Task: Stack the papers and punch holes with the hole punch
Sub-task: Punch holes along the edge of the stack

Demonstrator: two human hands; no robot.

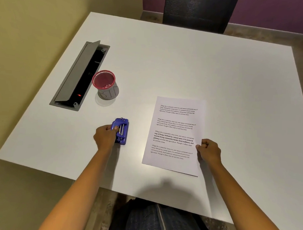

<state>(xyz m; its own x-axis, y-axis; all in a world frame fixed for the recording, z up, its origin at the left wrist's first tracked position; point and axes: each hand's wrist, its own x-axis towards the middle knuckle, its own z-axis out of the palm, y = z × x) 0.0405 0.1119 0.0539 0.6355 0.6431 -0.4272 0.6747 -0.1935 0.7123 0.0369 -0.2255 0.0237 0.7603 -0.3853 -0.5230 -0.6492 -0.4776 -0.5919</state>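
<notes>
Both hands lie on the white desk point(167, 63). Left hand point(105, 136) grips the blue hole punch point(121, 131) from its left side, thumb on top. Beyond this hand stand an open grey cable box point(74, 76) and a red mesh cup point(104, 83); the writing on the cup I cannot read. Between the hands the desk is bare. Right hand point(209, 149), fingers curled, pinches the right edge of the papers point(174, 133), which lie flat just left of it. Their print begins "Village life is a peaceful, close-knit". Past the right hand much bare desk remains.
</notes>
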